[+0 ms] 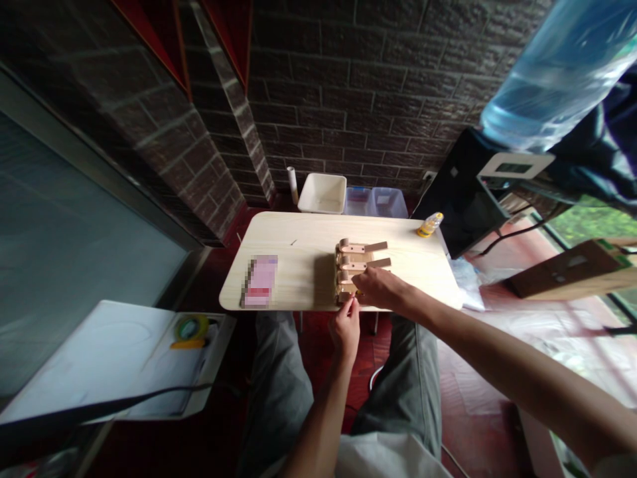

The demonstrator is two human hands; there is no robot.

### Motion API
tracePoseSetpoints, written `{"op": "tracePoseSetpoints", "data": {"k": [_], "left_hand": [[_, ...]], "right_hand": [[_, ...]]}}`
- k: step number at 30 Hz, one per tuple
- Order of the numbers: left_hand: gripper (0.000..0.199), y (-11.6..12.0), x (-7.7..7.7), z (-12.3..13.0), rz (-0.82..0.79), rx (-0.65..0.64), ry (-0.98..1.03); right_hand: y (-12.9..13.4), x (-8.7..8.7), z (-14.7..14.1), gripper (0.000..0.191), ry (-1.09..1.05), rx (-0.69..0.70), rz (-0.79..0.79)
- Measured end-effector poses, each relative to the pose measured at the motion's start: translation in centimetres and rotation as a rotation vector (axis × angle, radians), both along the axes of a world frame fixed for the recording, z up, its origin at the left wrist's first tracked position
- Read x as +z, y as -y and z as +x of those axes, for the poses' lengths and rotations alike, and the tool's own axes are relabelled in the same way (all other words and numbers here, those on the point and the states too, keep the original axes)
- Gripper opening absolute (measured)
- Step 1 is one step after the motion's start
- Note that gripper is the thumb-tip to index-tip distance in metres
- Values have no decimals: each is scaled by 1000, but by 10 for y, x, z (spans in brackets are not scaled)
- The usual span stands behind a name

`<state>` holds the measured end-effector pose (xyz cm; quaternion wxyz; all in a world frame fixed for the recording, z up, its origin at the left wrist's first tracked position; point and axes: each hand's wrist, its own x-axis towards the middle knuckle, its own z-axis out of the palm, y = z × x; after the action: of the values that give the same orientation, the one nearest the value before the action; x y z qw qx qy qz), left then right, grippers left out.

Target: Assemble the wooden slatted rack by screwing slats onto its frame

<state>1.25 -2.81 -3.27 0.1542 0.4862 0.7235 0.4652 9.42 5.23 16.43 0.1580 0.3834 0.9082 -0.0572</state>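
On the table, a light-brown wooden assembly (352, 265) has several flat strips, rounded at the left end and running to the right. My right hand (381, 287) lies over its near part with fingers curled down. What those fingers grip is hidden by the hand. My left hand (346, 326) comes up at the table's front edge, thumb and finger pinched together. A tiny reddish thing (353, 296) shows at the pinched fingertips, right beside the assembly's near end; its kind is too small to tell.
The pale wooden table (303, 282) bears a blurred pink rectangular item (261, 282), a small thin dark piece (293, 242) and a yellow-and-clear bottle (430, 226). Behind it stand a white bin (323, 194) and clear plastic bins (385, 202). A water dispenser (460, 192) is at right.
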Motion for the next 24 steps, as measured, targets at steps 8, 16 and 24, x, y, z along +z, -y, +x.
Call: {"op": "tracePoseSetpoints", "data": {"k": [8,16,24], "left_hand": [[23,-1,2,-1,47,5,-31],[26,-3,0,1,55,8,24],[23,-2,0,0,53,4,4]], "right_hand": [[3,-9,0,24,4,60,42],[2,-1,3,27,-18,124,30],[4,-4,0,25,-20,70,21]]}}
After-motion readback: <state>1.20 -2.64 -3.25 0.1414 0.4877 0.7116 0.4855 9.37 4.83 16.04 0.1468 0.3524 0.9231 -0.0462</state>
